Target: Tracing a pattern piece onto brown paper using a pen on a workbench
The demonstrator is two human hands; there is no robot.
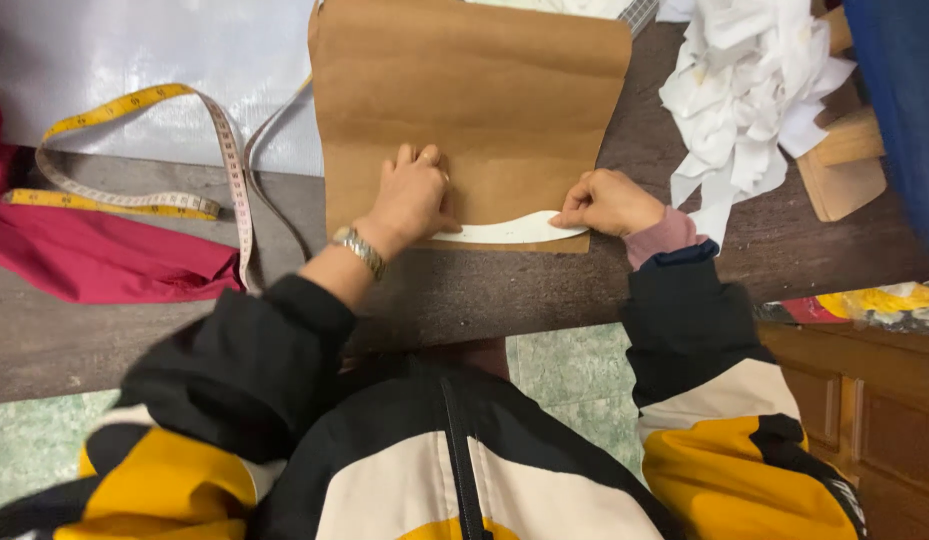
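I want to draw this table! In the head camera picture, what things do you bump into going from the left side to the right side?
Red cloth → yellow measuring tape → left hand → white curved strip → right hand → heap of white scraps → wooden block.

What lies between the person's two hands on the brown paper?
In the head view, a curved white paper strip spans from the left hand to the right hand, lying on the brown paper.

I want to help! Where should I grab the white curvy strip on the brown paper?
Probably the bare middle of the white strip, coming from the table's near edge. The left hand and right hand press its two ends flat on the brown paper.
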